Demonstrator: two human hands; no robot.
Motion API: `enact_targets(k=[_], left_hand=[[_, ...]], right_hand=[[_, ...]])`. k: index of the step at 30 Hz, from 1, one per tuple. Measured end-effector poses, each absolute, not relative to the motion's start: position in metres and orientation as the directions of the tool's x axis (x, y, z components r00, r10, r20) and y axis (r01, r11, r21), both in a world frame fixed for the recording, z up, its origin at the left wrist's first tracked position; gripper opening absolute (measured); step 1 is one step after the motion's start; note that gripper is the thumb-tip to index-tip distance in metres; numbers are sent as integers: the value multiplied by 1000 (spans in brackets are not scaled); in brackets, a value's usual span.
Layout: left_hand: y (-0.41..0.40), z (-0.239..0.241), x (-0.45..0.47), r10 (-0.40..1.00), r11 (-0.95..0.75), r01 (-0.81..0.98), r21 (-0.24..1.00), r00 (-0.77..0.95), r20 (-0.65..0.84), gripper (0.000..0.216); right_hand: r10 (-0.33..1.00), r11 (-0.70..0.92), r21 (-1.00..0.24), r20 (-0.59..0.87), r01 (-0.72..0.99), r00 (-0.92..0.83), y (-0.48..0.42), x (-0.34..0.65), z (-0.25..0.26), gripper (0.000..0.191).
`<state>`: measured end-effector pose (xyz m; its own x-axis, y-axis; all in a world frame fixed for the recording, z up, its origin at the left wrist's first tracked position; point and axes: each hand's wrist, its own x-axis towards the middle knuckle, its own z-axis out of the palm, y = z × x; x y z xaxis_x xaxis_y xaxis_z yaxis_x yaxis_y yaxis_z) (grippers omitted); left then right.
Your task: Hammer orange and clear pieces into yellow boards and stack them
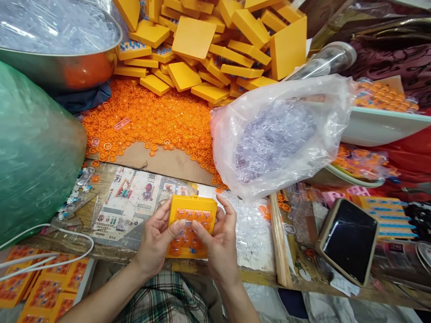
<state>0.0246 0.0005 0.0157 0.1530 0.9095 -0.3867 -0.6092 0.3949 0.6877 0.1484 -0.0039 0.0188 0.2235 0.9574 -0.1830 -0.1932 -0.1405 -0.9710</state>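
Observation:
Over the front edge of the table, both my hands hold a square yellow plastic tray (173,254) tilted up toward me. Rows of small orange and clear plastic pieces (195,214) sit inside it, a few with bits of blue. My left hand (156,237) grips the left side, its thumb pressed on the pieces. My right hand (220,237) grips the right side, with its thumb also on the pieces and its index finger raised past the tray's edge. The fingers behind the tray are hidden.
Behind lie a heap of orange rings (151,116) and piled yellow trays (193,38). A bag of clear pieces (276,139) stands right of centre, a metal bowl (90,63) at back left. A wooden stick (280,242) and a phone (348,240) lie right; filled trays (43,287) lower left.

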Motion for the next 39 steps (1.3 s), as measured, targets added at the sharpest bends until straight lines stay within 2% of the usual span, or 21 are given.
enact_targets(k=[3,6,7,9,10,11,13,15,17,20,23,25,27,28,30,33,36,39], left_hand=[[1,21,25,915,372,-610,699,114,-387,57],[6,30,21,889,414,-666,620,151,-432,65],[8,32,18,875,435,-680,590,167,-454,67],[13,36,14,847,472,-691,548,182,-500,67],[14,36,12,831,490,-693,529,187,-524,65],[15,36,10,813,508,-696,507,194,-548,61],[16,34,9,771,551,-710,440,230,-594,53],[13,31,9,725,597,-718,357,293,-623,47],[9,29,9,700,631,-716,299,358,-618,47],[4,29,9,720,642,-703,306,416,-556,52],[3,31,9,749,638,-665,387,423,-509,62],[3,32,11,768,624,-636,455,390,-508,65],[3,32,14,795,591,-609,528,332,-508,67],[3,32,16,810,571,-594,566,298,-504,69],[2,29,19,839,530,-558,639,234,-491,71],[0,27,21,873,471,-512,718,157,-461,68],[-2,27,23,900,416,-473,777,91,-426,62],[-5,27,23,917,378,-439,815,54,-396,61]], right_hand=[[964,-89,-995,-98,-48,246,-5,147,20,63],[985,12,-953,63,302,162,1,159,38,65],[976,86,-887,166,454,140,7,167,49,63],[892,213,-611,441,763,104,25,190,73,48],[815,201,-450,569,870,105,37,203,83,36],[786,156,-313,614,937,74,50,216,92,30],[880,96,-125,475,988,-25,75,239,99,27],[935,68,-75,353,995,-37,95,254,95,21],[937,51,-91,348,995,-16,106,262,88,20],[875,36,-177,481,983,55,102,264,84,24],[808,78,-410,559,909,183,78,253,90,31],[862,158,-621,467,768,200,54,238,92,27],[952,189,-763,296,619,75,30,218,85,24],[978,163,-840,208,517,31,19,208,79,26],[995,28,-963,52,267,84,4,191,62,31],[983,-59,-995,-43,84,178,-7,176,38,25],[978,-21,-994,2,108,210,-11,170,26,18],[974,15,-990,46,140,223,-14,167,24,20]])
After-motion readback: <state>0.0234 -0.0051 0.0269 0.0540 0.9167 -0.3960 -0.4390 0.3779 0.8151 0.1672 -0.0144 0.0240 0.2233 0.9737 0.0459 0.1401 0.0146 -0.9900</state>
